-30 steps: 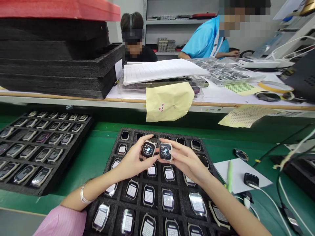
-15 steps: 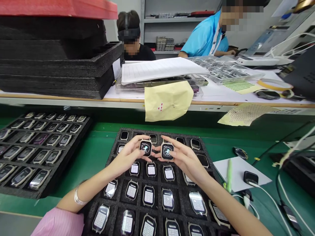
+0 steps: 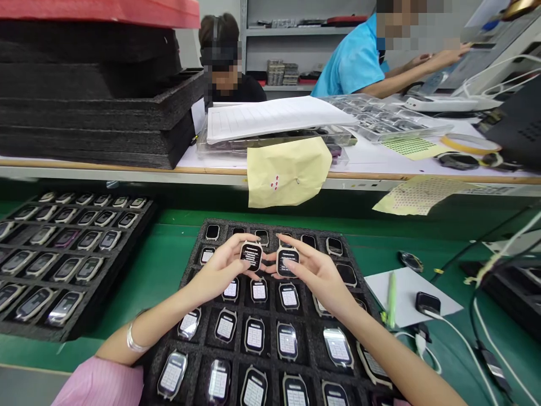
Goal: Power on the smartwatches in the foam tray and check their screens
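My left hand grips a smartwatch without a strap, its thumb over the lower left of the screen. A second strapless smartwatch is in my right hand, with the thumb lying on its screen. Both screens face me and show lines of white text on black. The two watches are side by side, a small gap apart, above a black foam tray. Several more watch bodies sit in the tray's compartments, many with lit white screens, those at the back dark.
Another foam tray of watches lies at left. Stacked black foam trays stand on the shelf above. At right are a green pen, a black charger on white paper and loose cables. Two people sit beyond the shelf.
Both watch screens have switched from a clock-like face to a list of white text. My hands have barely moved. The person in blue has reached an arm out to the right.
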`<state>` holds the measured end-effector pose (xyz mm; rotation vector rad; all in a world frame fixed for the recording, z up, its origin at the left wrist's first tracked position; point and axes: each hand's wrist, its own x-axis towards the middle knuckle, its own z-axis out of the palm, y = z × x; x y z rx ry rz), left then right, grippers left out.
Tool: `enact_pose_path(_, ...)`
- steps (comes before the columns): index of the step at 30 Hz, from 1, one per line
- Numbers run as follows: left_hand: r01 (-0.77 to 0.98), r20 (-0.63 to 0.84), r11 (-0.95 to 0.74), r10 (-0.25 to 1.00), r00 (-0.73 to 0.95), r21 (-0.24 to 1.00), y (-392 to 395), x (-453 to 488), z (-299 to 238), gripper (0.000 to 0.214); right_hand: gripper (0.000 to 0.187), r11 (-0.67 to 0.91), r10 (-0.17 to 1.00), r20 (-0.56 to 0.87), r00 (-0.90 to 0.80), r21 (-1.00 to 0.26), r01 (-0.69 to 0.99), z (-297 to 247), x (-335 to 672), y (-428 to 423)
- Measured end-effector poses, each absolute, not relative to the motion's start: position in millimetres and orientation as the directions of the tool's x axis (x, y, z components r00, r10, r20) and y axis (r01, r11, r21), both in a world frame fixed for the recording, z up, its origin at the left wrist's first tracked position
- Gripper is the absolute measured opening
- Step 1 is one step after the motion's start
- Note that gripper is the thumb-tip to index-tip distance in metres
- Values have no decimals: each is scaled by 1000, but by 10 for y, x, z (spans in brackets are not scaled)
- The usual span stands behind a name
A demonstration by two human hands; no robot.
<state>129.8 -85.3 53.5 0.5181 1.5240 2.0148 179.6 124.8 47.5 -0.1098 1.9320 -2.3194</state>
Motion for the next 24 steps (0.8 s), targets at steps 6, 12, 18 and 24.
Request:
enact_pose_path(6,-154,24,-231,622,-782,961,-889,1300,503,39,70,-130,-264,-4,-964,-991,40,473,1813,1259)
enact_pose_path(12,-181,1,-247,595,-804,952,-954,1300,488,40,52,247,-458,-37,-888,-965,-87,207,1546,1319)
enact_pose_path(18,-171,-14,-242,539,-842,955,-966,1300,491,41,36,652,-478,66,-876,-641,-404,-59,1221,1162)
enact_pose_path(24,-176,-22,-244,526,-850,954,-995,1270,479,38,50,700,-503,80,-861,-547,-459,9,1246,1199)
